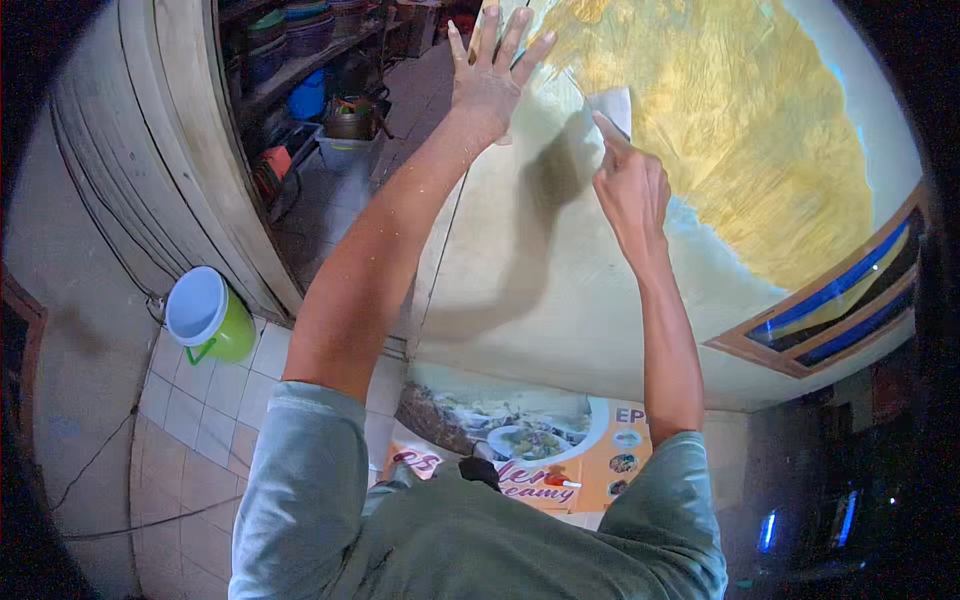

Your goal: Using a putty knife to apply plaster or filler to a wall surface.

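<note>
Step in hand, judged: scraper (613, 105) working at left margin of yellow patch (745, 130), on pale wall (590, 300). Right hand (632, 185) grips scraper, index extended. Left hand (487, 90): fingers spread wide near wall edge. Next stroke calls for shallow, steady angle.

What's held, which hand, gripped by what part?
Right hand holds a scraper, apparently by its handle, which the fist hides; index finger stretched forward along it. Left hand is spread against the wall, seemingly holding nothing.

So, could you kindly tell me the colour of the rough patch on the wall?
The rough patch is golden yellow with darker streaks; the head view shows it best.
</note>
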Demonstrator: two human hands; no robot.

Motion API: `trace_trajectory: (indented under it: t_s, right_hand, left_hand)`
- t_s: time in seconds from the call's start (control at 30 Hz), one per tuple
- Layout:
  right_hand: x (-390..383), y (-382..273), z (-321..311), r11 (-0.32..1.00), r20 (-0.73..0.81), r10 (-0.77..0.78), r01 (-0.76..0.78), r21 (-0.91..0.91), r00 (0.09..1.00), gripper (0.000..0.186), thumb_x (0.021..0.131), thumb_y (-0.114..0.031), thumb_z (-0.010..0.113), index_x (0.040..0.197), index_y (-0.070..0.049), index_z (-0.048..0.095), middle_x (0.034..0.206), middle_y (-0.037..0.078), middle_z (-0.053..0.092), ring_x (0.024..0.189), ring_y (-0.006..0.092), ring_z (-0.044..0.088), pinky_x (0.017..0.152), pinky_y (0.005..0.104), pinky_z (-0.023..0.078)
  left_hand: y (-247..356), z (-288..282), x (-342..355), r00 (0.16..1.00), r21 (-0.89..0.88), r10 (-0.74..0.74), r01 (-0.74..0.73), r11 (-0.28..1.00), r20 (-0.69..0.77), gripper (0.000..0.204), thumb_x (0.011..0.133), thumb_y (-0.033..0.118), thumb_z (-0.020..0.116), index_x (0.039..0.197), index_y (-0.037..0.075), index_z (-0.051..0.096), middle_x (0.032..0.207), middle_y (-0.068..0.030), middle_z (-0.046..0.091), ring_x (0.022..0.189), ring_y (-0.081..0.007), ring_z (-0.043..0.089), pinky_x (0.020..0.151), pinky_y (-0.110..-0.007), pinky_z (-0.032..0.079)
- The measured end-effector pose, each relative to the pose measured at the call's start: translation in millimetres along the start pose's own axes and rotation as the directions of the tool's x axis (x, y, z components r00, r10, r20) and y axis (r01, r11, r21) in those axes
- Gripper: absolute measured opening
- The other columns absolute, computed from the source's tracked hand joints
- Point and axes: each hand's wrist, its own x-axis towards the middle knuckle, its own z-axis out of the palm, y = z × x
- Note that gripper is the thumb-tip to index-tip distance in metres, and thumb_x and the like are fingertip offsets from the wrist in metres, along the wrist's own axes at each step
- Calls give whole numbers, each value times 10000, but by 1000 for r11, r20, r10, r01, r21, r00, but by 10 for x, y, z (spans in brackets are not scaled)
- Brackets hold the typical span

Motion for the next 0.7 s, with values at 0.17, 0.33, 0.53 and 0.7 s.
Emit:
trace_trajectory:
  t_s: [0.17,0.33,0.53,0.7]
  right_hand:
    - [212,-273,-47,996,-18,-30,32,83,999,552,805,-84,600,1327,-248,669,807,204,708,777,433,686,685,534,537]
    - [-35,-68,14,995,56,77,-80,58,995,555,824,-75,574,1341,-256,665,854,246,703,807,447,687,725,541,541]
    - [217,-288,-104,994,-25,19,-17,104,999,540,836,-85,577,1343,-255,661,846,244,704,807,445,689,720,539,548]
    - [171,-431,-103,994,4,-33,33,101,999,560,820,-94,593,1354,-251,652,833,200,709,807,432,690,721,537,545]
  left_hand:
    - [-12,-121,-41,941,-207,42,31,978,336,1621,379,471,1010,1647,153,53,1678,-259,-33,1523,-531,-52,1122,-793,108]
    - [58,-219,-95,913,-188,61,18,982,402,1652,406,495,1004,1646,163,-36,1680,-254,-71,1520,-536,-57,1125,-786,121]
    - [-4,-411,128,863,-171,58,33,985,503,1593,451,506,994,1649,154,5,1680,-257,-75,1517,-540,-74,1122,-788,119]
    - [-273,74,-95,961,126,10,25,992,-277,1562,469,529,974,1649,143,25,1678,-269,-59,1512,-552,-68,1113,-799,113]
